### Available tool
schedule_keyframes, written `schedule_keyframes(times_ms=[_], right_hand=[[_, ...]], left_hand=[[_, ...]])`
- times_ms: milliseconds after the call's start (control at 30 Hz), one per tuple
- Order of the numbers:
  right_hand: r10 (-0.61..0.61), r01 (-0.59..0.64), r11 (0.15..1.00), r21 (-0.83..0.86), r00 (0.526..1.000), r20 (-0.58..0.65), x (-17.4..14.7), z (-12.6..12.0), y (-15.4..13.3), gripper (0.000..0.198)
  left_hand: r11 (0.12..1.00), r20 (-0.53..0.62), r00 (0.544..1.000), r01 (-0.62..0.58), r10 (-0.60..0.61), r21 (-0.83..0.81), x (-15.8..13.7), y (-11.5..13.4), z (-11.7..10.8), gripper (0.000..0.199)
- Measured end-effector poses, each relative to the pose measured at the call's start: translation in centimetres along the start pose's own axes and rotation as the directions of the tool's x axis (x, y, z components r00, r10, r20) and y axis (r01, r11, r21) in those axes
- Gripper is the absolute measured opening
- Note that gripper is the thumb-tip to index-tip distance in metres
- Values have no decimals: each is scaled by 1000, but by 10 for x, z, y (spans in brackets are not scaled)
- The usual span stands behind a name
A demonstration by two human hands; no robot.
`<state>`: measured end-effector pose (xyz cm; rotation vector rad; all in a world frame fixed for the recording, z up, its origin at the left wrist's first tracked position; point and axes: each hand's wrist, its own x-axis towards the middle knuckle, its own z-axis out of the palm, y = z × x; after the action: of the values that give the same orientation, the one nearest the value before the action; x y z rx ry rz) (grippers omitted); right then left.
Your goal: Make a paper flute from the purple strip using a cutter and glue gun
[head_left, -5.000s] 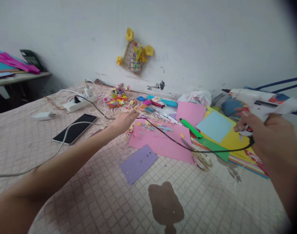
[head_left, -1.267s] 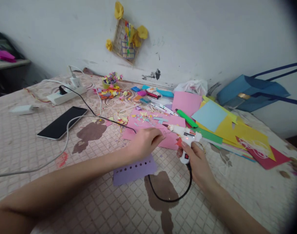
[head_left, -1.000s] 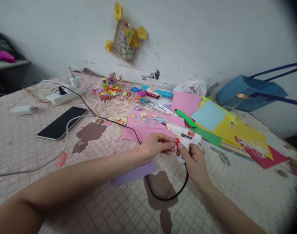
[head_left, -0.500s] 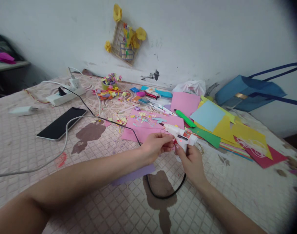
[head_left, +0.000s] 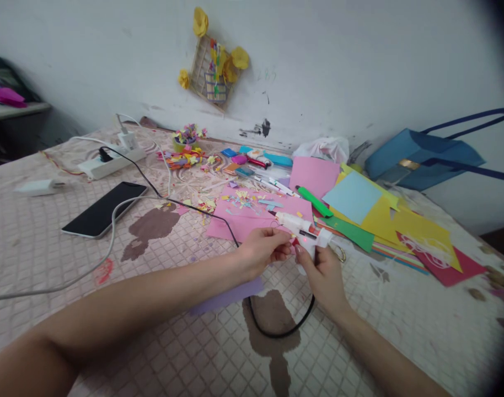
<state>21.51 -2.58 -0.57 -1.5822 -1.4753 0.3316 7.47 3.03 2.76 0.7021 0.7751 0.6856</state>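
Note:
My right hand is wrapped round the handle of a white glue gun, whose dark nozzle points left over the pink paper. A small red light glows on the gun's body. Close beside the gun, my left hand is closed in a pinch; what its fingers hold is too small to make out. From the gun's handle a black cord loops down onto the table. A strip of purple paper lies under my left forearm.
At the left are a black phone, a power strip and a white charger. Paper scraps and a small pot of paper flowers stand behind. To the right lie a green cutter, coloured papers and a blue bag.
The glue gun has tilted and shifted very slightly, with its front end a little lower. Both hands stay almost where they were.

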Motion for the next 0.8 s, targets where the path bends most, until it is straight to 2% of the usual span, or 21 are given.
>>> schedule_keyframes(times_ms=[200, 300, 367, 500, 600, 667, 800], right_hand=[[70, -70, 997, -11, 997, -35, 5, -3, 10, 30], [85, -85, 996, -6, 996, -30, 6, -4, 14, 31], [94, -95, 996, -4, 995, -33, 6, -4, 15, 31], [97, -97, 995, 8, 995, -35, 6, -4, 16, 33], [101, -100, 995, 23, 994, -34, 7, -3, 19, 31], [100, -99, 994, 41, 994, -34, 7, -2, 22, 31], [95, -92, 994, 61, 995, -32, 6, -1, 27, 32]], left_hand=[[990, 17, 996, -89, 88, 106, -7, -4, -14, 17], [953, 4, 979, -200, 205, 225, -5, 9, -27, 14], [893, -12, 950, -290, 313, 344, 2, 26, -41, 12], [664, -37, 838, -403, 544, 630, 30, 75, -78, 7], [450, -22, 767, -354, 642, 820, 52, 108, -104, 3], [319, 3, 755, -281, 656, 905, 64, 122, -116, 6], [119, 50, 785, -157, 618, 980, 83, 132, -128, 29]])
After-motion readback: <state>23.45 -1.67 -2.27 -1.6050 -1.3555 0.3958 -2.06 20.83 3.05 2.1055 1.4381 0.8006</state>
